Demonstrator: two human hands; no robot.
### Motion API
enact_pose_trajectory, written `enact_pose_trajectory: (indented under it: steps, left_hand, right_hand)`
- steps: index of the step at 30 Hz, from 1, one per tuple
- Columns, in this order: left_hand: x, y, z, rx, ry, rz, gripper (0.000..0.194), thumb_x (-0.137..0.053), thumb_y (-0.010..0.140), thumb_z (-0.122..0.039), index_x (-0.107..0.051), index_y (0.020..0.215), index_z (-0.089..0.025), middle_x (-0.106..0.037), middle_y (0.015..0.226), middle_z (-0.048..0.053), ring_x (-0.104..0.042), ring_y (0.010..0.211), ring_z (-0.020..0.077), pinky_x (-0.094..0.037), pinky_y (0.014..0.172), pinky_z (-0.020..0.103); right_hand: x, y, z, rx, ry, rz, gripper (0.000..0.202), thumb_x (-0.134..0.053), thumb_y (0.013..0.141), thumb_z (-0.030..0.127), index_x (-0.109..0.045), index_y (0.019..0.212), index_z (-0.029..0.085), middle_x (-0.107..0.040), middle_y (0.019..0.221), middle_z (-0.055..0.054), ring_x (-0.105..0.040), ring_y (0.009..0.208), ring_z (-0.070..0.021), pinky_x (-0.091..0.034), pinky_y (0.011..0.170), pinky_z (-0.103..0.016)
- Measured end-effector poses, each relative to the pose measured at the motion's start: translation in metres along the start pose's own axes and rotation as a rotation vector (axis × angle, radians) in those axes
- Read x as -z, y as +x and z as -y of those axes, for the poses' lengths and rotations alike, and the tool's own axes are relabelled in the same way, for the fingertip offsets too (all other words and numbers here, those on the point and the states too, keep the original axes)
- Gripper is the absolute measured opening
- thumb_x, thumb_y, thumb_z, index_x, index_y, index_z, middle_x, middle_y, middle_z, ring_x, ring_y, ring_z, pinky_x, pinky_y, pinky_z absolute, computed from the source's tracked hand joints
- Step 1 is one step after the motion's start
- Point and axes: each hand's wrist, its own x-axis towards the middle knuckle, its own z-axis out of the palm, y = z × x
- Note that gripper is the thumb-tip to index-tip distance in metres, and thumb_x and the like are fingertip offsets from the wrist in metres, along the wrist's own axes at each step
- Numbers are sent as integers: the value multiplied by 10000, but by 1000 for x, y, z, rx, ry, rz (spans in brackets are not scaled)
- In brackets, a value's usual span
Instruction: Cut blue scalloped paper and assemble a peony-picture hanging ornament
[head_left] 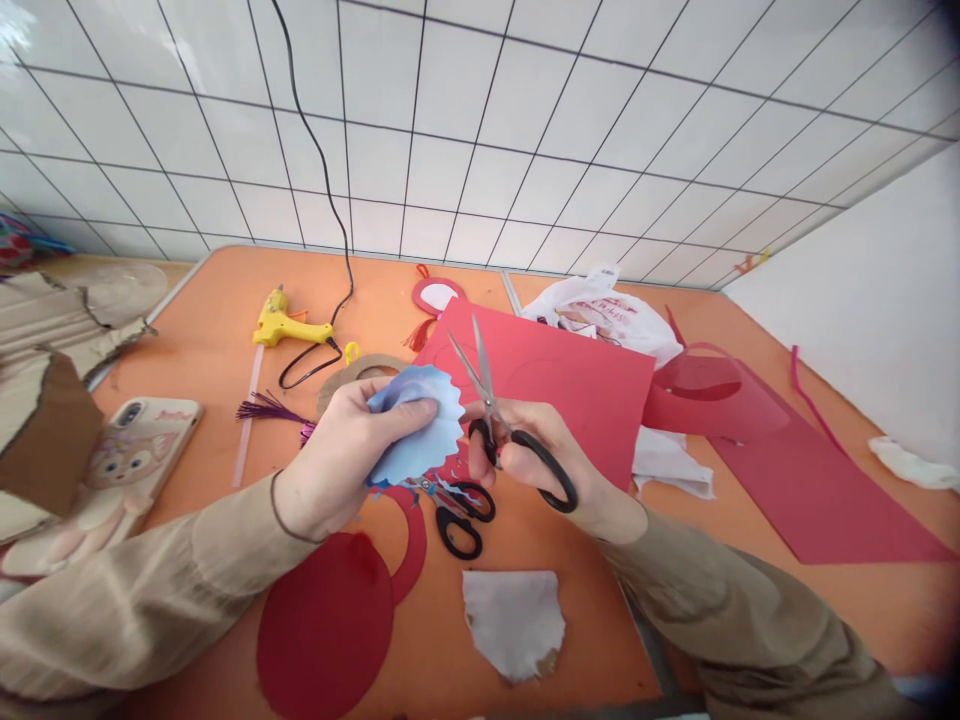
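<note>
My left hand (pixel 334 455) pinches a light blue round piece with a zigzag edge (pixel 416 440) between thumb and fingers. In my right hand (pixel 555 450) is a pair of scissors (pixel 486 385) with black handles, its blades parted and pointing up and away. The blades stand just right of the blue piece, apart from it. Below the hands, a second pair of black-handled scissors (pixel 448 495) lies on the table among small blue scraps. Red discs (pixel 326 630) and a red ring (pixel 411 555) lie nearer to me.
A yellow glue gun (pixel 285 325) with a black cord lies at the back left. Red sheets (pixel 547 370), a white plastic bag (pixel 607 310) and a purple tassel (pixel 274 408) are about. A phone (pixel 142 455) and cardboard (pixel 52 430) lie left. A pale scrap (pixel 516 620) lies in front.
</note>
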Motion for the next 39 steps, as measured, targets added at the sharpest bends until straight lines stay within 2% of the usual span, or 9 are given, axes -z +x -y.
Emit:
enact_pose_trajectory:
  steps: [5,9,16,20,24,27,31,39]
  left_hand:
    - [-5,1,12,-76,-11,-34,320,-885,598,-316,-721,804,-133,-726,698,32,-645,561,127,-537,510,214]
    - [-7,1,18,-122,-8,-54,374,-919,545,-318,-728,807,-130,-724,689,23,-637,543,119,-525,482,200]
    - [-4,2,24,-118,-27,-4,324,-909,574,-253,-738,826,-143,-718,680,8,-638,543,113,-552,517,212]
    - [-3,3,25,-166,-62,-23,323,-902,582,-212,-747,859,-152,-741,737,15,-668,624,125,-575,601,228]
    - [-4,4,26,-186,-83,-85,314,-907,559,-198,-741,820,-142,-735,718,17,-659,607,128,-565,585,234]
    - [-7,3,27,-173,-101,-121,335,-904,553,-187,-739,841,-144,-737,731,23,-670,627,143,-568,591,248]
    - [-9,-1,27,-141,-126,-115,345,-904,548,-172,-737,849,-151,-732,737,17,-670,633,142,-571,596,249]
    - [-10,-1,23,-141,-138,-103,344,-901,548,-168,-734,849,-163,-745,755,16,-668,624,142,-566,585,250]
  right_hand:
    - [-18,4,-5,-87,112,-116,359,-796,688,342,-631,958,172,-603,753,-2,-583,686,-155,-483,654,-297]
    - [-23,9,-11,-41,63,-175,293,-703,654,147,-674,943,185,-598,723,17,-548,647,-136,-462,626,-278]
    - [-17,9,3,-145,59,-327,444,-637,598,180,-686,1039,183,-572,719,28,-541,645,-126,-458,623,-282]
    - [-16,7,3,-148,72,-286,531,-657,616,207,-648,1145,163,-568,748,20,-552,658,-131,-451,623,-291]
    - [-18,5,-5,-31,47,-225,639,-713,642,183,-581,1267,160,-562,728,28,-553,675,-126,-470,625,-277]
    - [-19,4,-8,31,-51,-262,570,-664,669,159,-611,1236,183,-558,717,29,-551,657,-121,-484,616,-277]
    - [-17,6,-4,-2,-117,-281,501,-621,662,157,-663,1161,195,-541,685,31,-541,639,-127,-495,612,-288]
    - [-19,11,0,-156,16,-298,471,-632,590,150,-692,1056,183,-541,698,36,-549,638,-124,-475,592,-275]
